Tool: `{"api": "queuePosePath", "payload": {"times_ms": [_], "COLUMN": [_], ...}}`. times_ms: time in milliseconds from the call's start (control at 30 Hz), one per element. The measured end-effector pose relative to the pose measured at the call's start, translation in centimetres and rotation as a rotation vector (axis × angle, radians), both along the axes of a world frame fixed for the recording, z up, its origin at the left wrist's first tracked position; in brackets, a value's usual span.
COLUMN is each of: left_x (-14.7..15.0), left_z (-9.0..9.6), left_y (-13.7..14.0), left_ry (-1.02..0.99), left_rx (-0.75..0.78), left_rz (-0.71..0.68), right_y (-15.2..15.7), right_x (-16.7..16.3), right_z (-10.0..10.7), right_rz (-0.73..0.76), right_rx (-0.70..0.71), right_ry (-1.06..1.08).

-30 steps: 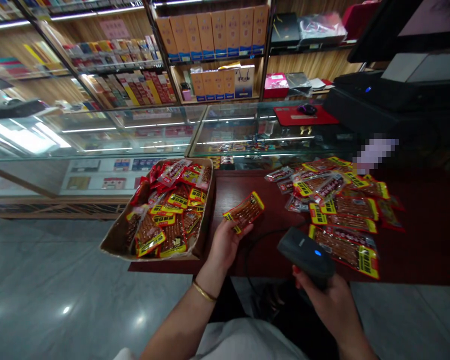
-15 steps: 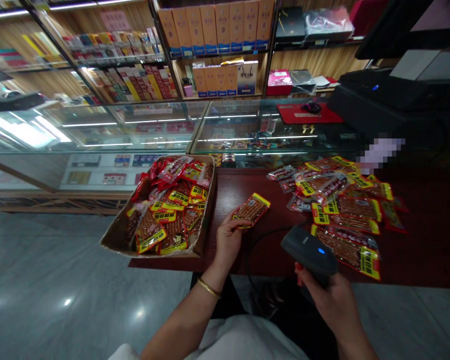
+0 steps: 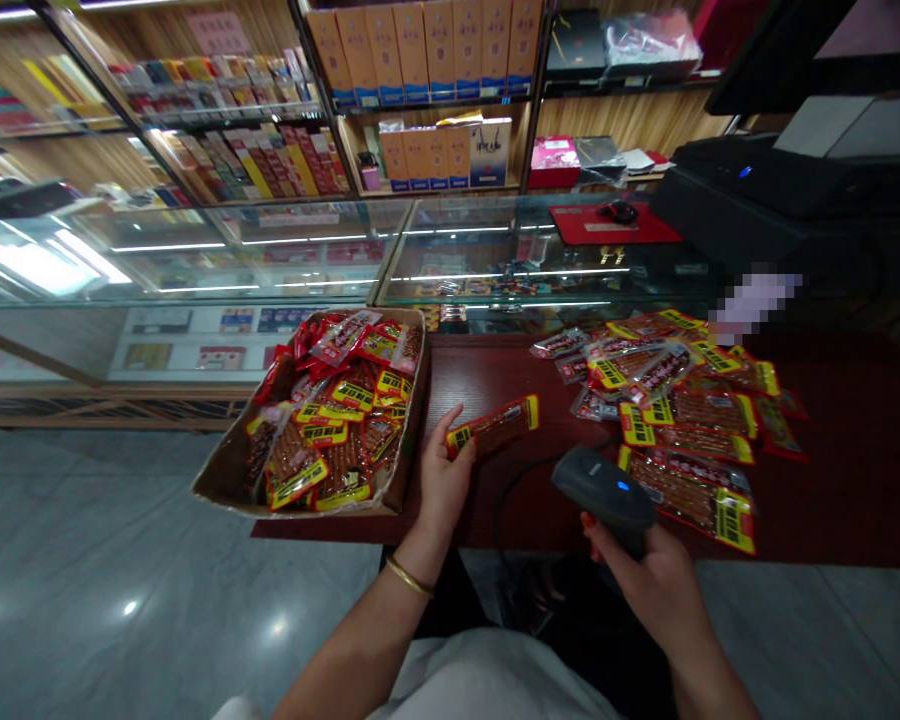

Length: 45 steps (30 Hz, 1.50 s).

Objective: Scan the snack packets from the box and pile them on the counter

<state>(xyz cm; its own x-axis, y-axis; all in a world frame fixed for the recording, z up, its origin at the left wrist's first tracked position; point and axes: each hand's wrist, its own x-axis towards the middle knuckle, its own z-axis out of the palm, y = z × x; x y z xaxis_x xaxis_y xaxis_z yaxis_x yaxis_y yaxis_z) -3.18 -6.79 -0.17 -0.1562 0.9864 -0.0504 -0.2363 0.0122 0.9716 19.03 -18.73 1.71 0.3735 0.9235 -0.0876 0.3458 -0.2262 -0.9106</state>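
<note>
**Dark-red counter (image 3: 480,365), snacks everywhere**

Cardboard box (image 3: 412,435) of snacks (image 3: 298,465) sits left. Right hand (image 3: 664,580)'s wrapped round a dark scanner (image 3: 596,497), blue light (image 3: 624,485) on. Left hand (image 3: 445,487)'s pinching a shiny packet (image 3: 499,427) between them: brown contents, red edges, yellow ends.

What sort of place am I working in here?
Most likely a retail shop, at its sales counter: tall cartons line the display shelves, there's a glass display case, and the right hand holds a barcode scanner.
</note>
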Motion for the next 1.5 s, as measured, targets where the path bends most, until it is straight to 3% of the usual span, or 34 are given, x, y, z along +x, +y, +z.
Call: {"api": "queuePosePath", "payload": {"times_ms": [833, 967, 1100, 1300, 1433, 1500], "left_x": [-0.1, 1.0, 4.7, 15.0, 20.6, 21.4], "left_z": [0.2, 0.9, 2.8, 7.6, 10.1, 10.2], "left_y": [0.3, 0.8, 2.6, 9.2, 13.4, 14.0], "left_ry": [0.038, -0.145, -0.359, -0.569, -0.495, -0.427], "left_rx": [0.003, -0.083, -0.095, -0.2, -0.278, -0.302], "left_rz": [0.046, 0.004, -0.068, -0.176, -0.447, -0.472], "right_y": [0.4, -0.1, -0.9, -1.8, -2.1, -2.3], "right_x": [-0.1, 0.2, 1.2, 2.9, 3.4, 3.4], "right_z": [0.9, 0.8, 0.5, 0.2, 0.4, 0.6], "right_rz": [0.003, -0.008, -0.097, -0.175, -0.214, -0.222], "right_rx": [0.014, 0.042, 0.063, 0.027, 0.014, 0.001], "right_ry": [-0.085, -0.01, 0.025, 0.023, -0.015, -0.024]}}
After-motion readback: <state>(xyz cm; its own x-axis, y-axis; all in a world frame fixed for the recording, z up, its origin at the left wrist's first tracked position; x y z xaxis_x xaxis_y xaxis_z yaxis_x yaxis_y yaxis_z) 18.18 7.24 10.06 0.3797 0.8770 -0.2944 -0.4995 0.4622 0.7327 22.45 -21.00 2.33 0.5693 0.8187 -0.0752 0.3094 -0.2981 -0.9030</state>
